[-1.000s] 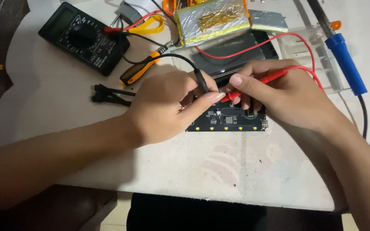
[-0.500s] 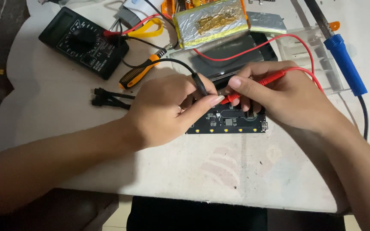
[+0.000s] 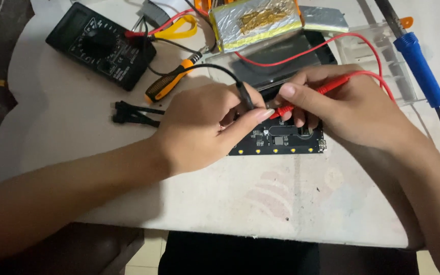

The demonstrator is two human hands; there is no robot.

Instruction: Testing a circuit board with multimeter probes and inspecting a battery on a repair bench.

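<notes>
Your left hand (image 3: 207, 127) pinches the black probe (image 3: 244, 95), right hand (image 3: 350, 104) pinches the red probe (image 3: 327, 86), both over the circuit board (image 3: 281, 142); clear tray (image 3: 383, 56) behind looks empty.

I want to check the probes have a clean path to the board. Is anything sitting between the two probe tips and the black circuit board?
Nothing visible does. The left hand holds the black probe and the right hand the red probe, both angled down onto the black circuit board. The tips themselves are hidden by fingers.

Head camera, looking steeply down

It sits close above the white table (image 3: 281, 203), facing forward over both forearms; the near table edge crosses low.
</notes>
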